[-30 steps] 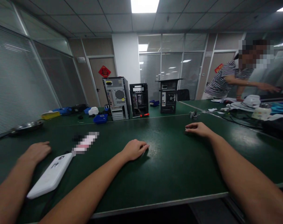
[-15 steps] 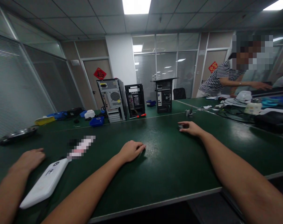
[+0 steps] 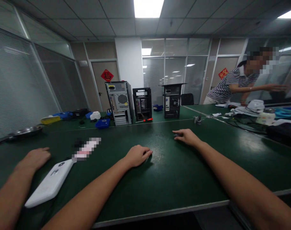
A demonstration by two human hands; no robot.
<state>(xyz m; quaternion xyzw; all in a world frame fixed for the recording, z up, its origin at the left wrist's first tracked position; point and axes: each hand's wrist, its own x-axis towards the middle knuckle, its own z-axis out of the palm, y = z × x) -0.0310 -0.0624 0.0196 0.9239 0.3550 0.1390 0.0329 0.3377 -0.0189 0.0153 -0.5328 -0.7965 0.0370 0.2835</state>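
My left hand rests on the green tabletop, fingers loosely stretched to the right, nothing visible in them. Further right, my right hand pinches a small silvery metal piece between thumb and fingers, low over the table. Its exact kind is too small and blurred to make out. Behind that hand stands a cluster of small metal parts.
Another person's hand lies at the left beside a white phone-shaped device. Computer cases stand at the back, with a red screwdriver and blue tray nearby. A person in a striped shirt leans over cluttered equipment.
My right hand has moved left and slightly nearer with the metal piece, away from the cluster of parts. My left hand stays about where it was. The view has shifted slightly.
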